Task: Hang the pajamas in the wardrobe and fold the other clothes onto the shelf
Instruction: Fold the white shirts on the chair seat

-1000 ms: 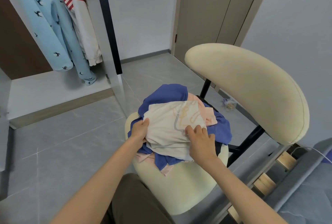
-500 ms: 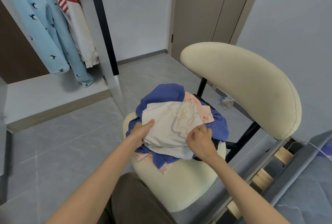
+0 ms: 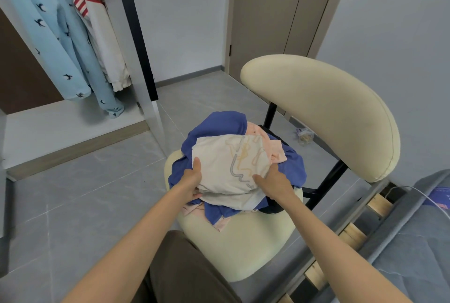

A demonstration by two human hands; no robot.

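A pile of clothes lies on the cream chair seat. On top is a folded cream garment with a squiggle print. Under it are a blue garment and a pink garment. My left hand grips the cream garment's left edge, thumb on top. My right hand holds its right edge. Light blue pajamas with dark bird prints hang in the open wardrobe at upper left, beside a white top with red stripes.
The chair's cream backrest curves round to the right of the pile. The wardrobe's white floor shelf is at left. A bed edge with wooden slats is at lower right. A closed door stands behind. A small wrapper lies on the grey floor.
Both hands have shifted from resting on top of the cream garment to gripping its left and right edges. The view has tilted slightly.
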